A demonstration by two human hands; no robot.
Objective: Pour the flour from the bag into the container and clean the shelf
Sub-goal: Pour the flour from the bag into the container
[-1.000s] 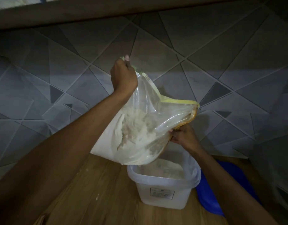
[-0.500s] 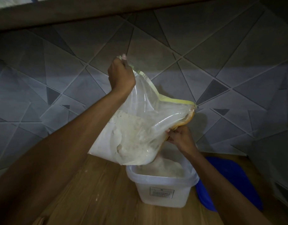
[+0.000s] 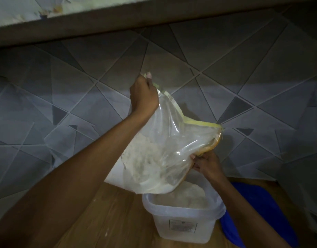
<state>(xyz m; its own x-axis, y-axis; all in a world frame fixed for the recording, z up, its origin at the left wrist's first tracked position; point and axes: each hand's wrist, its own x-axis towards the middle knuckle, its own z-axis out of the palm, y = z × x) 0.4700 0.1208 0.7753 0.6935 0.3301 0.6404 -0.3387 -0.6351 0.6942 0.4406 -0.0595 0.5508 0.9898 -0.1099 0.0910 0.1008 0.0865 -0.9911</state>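
Observation:
A clear plastic bag with a yellow zip edge hangs tilted above a white plastic container. Flour lies in the bag's lower left part. My left hand grips the bag's upper corner, raised high. My right hand pinches the bag's open mouth edge just above the container's back rim. The container stands on the wooden shelf and holds a heap of flour. A label is on its front wall.
A blue lid lies on the shelf right of the container, partly under my right arm. Grey tiled wall rises directly behind. An upper ledge overhangs at the top. Small flour specks dot the wood.
The flour has slid further down inside the bag toward its mouth. Both hands hold the same grips and have shifted only slightly.

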